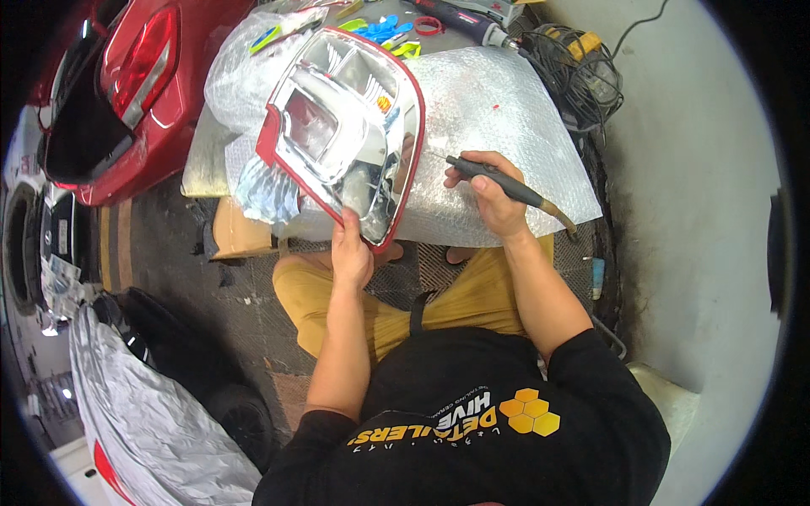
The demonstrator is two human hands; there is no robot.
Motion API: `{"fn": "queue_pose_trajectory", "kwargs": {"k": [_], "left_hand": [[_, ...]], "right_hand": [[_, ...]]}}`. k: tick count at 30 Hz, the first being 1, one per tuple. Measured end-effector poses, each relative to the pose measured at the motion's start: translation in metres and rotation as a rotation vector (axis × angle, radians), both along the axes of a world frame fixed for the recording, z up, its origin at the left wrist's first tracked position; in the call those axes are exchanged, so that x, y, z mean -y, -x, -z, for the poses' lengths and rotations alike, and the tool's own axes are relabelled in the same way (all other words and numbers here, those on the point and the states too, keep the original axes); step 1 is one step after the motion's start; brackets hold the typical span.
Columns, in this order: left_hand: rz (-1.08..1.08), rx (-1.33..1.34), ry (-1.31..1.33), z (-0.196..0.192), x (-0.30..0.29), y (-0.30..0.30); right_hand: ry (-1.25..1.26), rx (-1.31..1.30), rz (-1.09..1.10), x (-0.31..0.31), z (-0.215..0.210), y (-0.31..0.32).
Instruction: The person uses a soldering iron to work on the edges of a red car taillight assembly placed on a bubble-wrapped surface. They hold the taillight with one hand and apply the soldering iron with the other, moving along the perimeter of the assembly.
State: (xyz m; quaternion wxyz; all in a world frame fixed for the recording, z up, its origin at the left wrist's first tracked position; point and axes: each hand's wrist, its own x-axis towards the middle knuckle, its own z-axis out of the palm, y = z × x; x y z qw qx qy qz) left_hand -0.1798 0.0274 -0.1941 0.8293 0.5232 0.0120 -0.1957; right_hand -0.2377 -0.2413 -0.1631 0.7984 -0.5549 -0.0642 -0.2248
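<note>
My left hand (350,255) grips the lower end of a car tail light (337,110), holding it tilted up over the worktop. The tail light has a red rim and a silvery, chambered inside with a small orange patch. My right hand (499,202) holds a black pen-shaped tool (521,191), which looks like a soldering iron, with a thin tip and a brownish cord end. Its tip points left at the light's right edge, a little apart from it as far as I can tell.
Silver bubble foil (506,110) covers the worktop. Behind lie blue gloves (384,30), red tape (429,26), a power tool (462,23) and coiled cable (561,84). A red bumper (173,105) stands left; a grey wall (692,194) runs along the right. A cardboard box (240,229) sits below.
</note>
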Motion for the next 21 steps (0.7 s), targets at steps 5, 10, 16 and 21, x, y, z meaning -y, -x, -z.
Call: {"fn": "queue_pose_trajectory", "kwargs": {"k": [5,10,16,21], "left_hand": [[0.066,-0.128,0.098,-0.016,0.0,-0.003],[0.1,-0.143,0.176,-0.004,-0.011,-0.007],[0.03,-0.086,0.078,-0.021,0.001,-0.001],[-0.019,-0.049,0.073,-0.028,0.005,0.0]], "right_hand": [[-0.007,-0.041,0.013,0.002,0.006,0.001],[0.121,-0.052,0.02,-0.005,0.004,-0.004],[0.212,0.043,0.035,-0.002,0.009,-0.004],[0.181,0.101,-0.023,0.003,0.013,-0.009]]}}
